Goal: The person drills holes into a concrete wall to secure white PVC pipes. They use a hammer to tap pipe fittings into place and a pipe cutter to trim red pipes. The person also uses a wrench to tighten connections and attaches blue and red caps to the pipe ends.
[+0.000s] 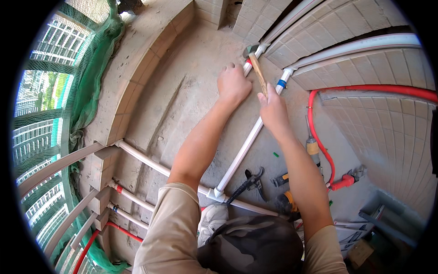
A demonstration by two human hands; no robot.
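Observation:
In my right hand (273, 109) is a hammer (259, 75), gripped by its light wooden handle. Its dark head rests on or just above the white pipe fitting near the wall corner. My left hand (234, 84) is closed in a fist beside the hammer head, around a short white pipe (247, 68) with a red band. The palm side of that hand is hidden. Right of the hammer, a long white pipe (244, 146) with a blue band (282, 84) runs along the floor from a wall elbow (287, 73) down to a tee (216, 194).
Black-handled cutters (251, 182) lie near the tee, with yellow-and-black power tools (286, 201) close to my right forearm. A red pipe (310, 116) curves along the right wall. Green netting (93, 82) hangs at the left beyond a ledge (132, 55). A light shoe (212, 221) shows below.

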